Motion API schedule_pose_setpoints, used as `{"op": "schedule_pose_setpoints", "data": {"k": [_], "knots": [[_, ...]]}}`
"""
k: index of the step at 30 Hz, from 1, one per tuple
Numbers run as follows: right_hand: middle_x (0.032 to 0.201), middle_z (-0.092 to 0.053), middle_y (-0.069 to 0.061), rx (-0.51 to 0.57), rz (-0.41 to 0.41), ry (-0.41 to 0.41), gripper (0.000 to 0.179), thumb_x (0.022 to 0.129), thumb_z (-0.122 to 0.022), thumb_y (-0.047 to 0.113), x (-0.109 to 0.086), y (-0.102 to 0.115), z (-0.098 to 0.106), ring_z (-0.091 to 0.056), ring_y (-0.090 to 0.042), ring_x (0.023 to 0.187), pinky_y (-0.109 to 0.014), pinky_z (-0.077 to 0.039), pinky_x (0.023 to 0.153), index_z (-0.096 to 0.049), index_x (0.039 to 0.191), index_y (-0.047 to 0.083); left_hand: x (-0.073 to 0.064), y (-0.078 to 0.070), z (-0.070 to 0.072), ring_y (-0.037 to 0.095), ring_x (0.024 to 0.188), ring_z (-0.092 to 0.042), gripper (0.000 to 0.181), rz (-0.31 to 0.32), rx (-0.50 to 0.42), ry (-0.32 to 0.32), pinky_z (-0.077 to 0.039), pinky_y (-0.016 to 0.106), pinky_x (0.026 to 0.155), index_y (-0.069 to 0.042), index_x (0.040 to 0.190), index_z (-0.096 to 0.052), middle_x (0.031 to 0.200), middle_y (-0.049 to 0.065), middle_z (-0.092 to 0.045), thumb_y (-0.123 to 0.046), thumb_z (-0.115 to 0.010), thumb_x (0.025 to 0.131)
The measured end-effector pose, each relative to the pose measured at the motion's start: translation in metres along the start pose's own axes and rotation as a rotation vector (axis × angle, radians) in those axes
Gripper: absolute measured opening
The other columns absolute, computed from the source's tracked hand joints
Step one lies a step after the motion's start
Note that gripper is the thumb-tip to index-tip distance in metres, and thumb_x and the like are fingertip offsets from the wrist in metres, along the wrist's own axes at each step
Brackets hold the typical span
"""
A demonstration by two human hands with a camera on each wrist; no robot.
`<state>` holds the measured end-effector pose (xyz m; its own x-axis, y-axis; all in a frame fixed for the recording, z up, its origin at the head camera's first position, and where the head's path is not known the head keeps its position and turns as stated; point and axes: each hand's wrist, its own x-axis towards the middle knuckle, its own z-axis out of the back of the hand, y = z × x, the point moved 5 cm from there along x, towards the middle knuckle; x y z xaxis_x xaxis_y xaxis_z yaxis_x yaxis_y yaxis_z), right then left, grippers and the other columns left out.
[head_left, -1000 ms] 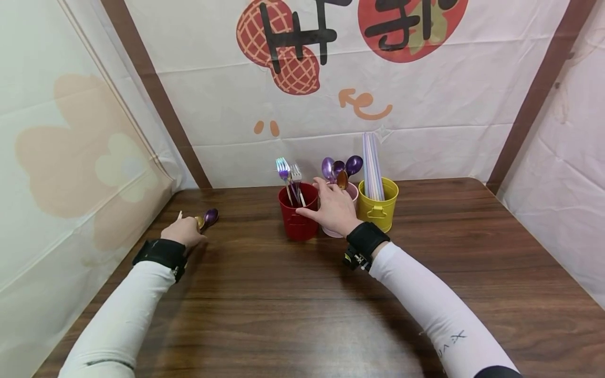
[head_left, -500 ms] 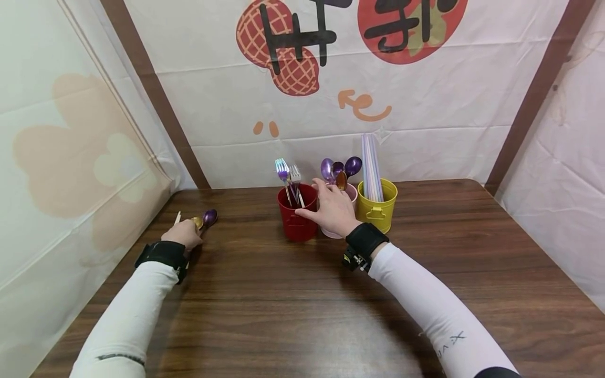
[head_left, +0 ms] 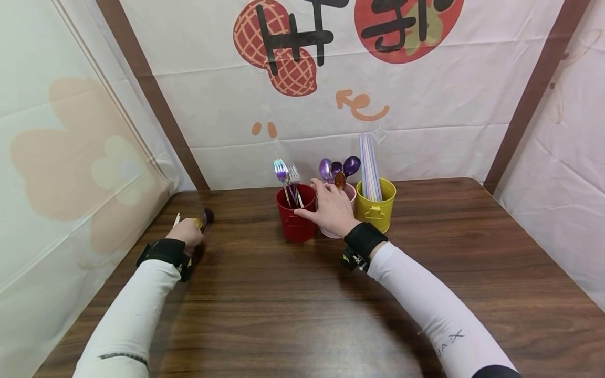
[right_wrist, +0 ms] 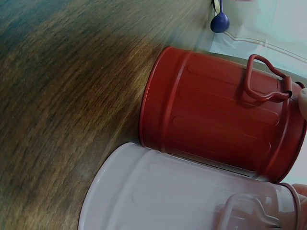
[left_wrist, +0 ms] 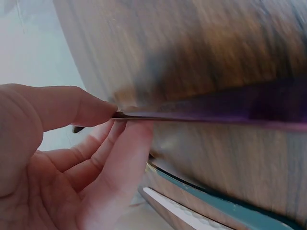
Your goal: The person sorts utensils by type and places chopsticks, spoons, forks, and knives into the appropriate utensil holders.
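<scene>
Thumb and fingertips of my left hand (head_left: 187, 233) pinch the end of a purple spoon's handle (left_wrist: 225, 106), held edge-on and slightly blurred. The bowl of this purple spoon (head_left: 208, 215) points away, beside a gold spoon (head_left: 197, 223). Below the hand, a teal handle (left_wrist: 216, 197) and a white handle (left_wrist: 180, 211) lie on the wood. My right hand (head_left: 333, 210) rests at the buckets with its fingers spread: the thumb touches the rim of the red bucket (right_wrist: 216, 105), and the fingers reach over the pink bucket (right_wrist: 163, 196).
Forks (head_left: 282, 170) stand in the red bucket, and several spoons (head_left: 351, 166) in the pink one. Right of them, a yellow bucket (head_left: 378, 218) holds striped straws (head_left: 370, 168). Fabric walls (head_left: 212, 105) enclose the brown table (head_left: 302, 304) at the back and sides.
The purple spoon's bowl has turned from lying flat to a tilted, edge-on position. My left hand has shifted slightly right. The right hand stays at the buckets.
</scene>
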<state>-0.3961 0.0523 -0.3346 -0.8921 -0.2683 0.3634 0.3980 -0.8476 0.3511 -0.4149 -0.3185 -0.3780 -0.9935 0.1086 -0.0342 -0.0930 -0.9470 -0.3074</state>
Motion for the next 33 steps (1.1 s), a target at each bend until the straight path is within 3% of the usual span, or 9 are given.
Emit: {"op": "schedule_pose_setpoints", "data": {"k": [2,5,7,12,16,21,25,29,33], "knots": [[0.137,-0.054,-0.005,-0.002,0.007,0.002,0.09,0.082,-0.059,0.069,0.0,0.001,0.001,-0.041,-0.027,0.129,-0.051,-0.036,0.103,-0.034,0.146,0.012,0.001,-0.004,0.003,0.024,0.058,-0.051,0.023,-0.072,0.058,-0.042,-0.047,0.04,0.06,-0.011,0.055,-0.044,0.062,0.008,-0.051,-0.006,-0.053,0.075],[0.139,-0.053,-0.004,-0.005,0.019,0.012,0.089,0.083,-0.059,0.068,0.0,0.003,0.002,-0.04,-0.027,0.129,-0.05,-0.036,0.104,-0.033,0.146,0.012,0.001,-0.009,0.006,0.022,0.059,-0.046,0.026,-0.114,0.036,-0.055,-0.044,0.041,0.061,-0.014,0.052,-0.043,0.059,0.002,-0.046,-0.005,-0.053,0.075],[0.14,-0.052,-0.003,-0.003,0.027,0.019,0.088,0.083,-0.059,0.067,-0.001,0.004,0.004,-0.04,-0.027,0.13,-0.048,-0.036,0.104,-0.033,0.146,0.012,0.0,-0.013,0.008,0.023,0.061,-0.049,0.022,-0.119,-0.009,-0.071,-0.046,0.044,0.075,-0.01,0.054,-0.051,0.06,0.002,-0.05,-0.005,-0.055,0.076],[0.14,-0.051,-0.002,0.017,0.051,0.026,0.086,0.084,-0.061,0.065,-0.005,0.004,0.015,-0.04,-0.025,0.129,-0.047,-0.036,0.104,-0.034,0.145,0.012,-0.001,-0.026,0.02,0.03,0.073,-0.061,0.014,-0.075,-0.221,-0.137,-0.045,0.05,0.091,0.009,0.088,-0.062,0.078,0.016,-0.063,-0.004,-0.058,0.085],[0.138,-0.054,-0.005,0.035,0.084,0.008,0.083,0.085,-0.062,0.063,-0.01,0.0,0.029,-0.045,-0.027,0.126,-0.047,-0.038,0.101,-0.036,0.145,0.012,-0.002,-0.037,0.032,0.012,0.062,-0.06,0.02,-0.013,-0.55,-0.163,-0.056,0.034,0.056,0.013,0.105,-0.052,0.077,0.008,-0.063,-0.002,-0.056,0.092],[0.13,-0.058,-0.014,0.058,0.145,-0.094,0.075,0.087,-0.067,0.053,-0.02,-0.016,0.045,-0.054,-0.028,0.111,-0.042,-0.05,0.085,-0.043,0.141,0.006,-0.005,-0.061,0.05,0.004,0.064,-0.061,0.016,-0.061,-0.854,-0.264,-0.056,0.028,0.054,0.006,0.106,-0.048,0.073,-0.01,-0.064,-0.002,-0.056,0.095],[0.123,-0.06,-0.016,0.057,0.193,-0.207,0.064,0.088,-0.071,0.041,-0.029,-0.032,0.056,-0.057,-0.028,0.105,-0.04,-0.051,0.083,-0.05,0.133,0.001,-0.007,-0.085,0.06,0.006,0.068,-0.064,0.012,-0.135,-1.038,-0.355,-0.054,0.024,0.052,-0.002,0.101,-0.05,0.079,-0.007,-0.068,-0.002,-0.06,0.094],[0.121,-0.06,-0.016,0.042,0.168,-0.253,0.059,0.089,-0.071,0.039,-0.034,-0.049,0.06,-0.057,-0.031,0.111,-0.043,-0.049,0.091,-0.051,0.129,0.001,-0.014,-0.116,0.069,0.01,0.072,-0.066,0.011,-0.216,-1.136,-0.416,-0.054,0.024,0.052,-0.006,0.099,-0.052,0.083,-0.005,-0.069,-0.003,-0.062,0.094],[0.125,-0.056,-0.017,0.026,0.077,-0.196,0.067,0.089,-0.068,0.047,-0.035,-0.065,0.055,-0.053,-0.033,0.113,-0.048,-0.046,0.093,-0.046,0.133,0.002,-0.023,-0.15,0.075,0.012,0.076,-0.067,0.01,-0.302,-1.163,-0.453,-0.055,0.025,0.054,-0.007,0.1,-0.053,0.086,-0.003,-0.069,-0.008,-0.062,0.095]]}}
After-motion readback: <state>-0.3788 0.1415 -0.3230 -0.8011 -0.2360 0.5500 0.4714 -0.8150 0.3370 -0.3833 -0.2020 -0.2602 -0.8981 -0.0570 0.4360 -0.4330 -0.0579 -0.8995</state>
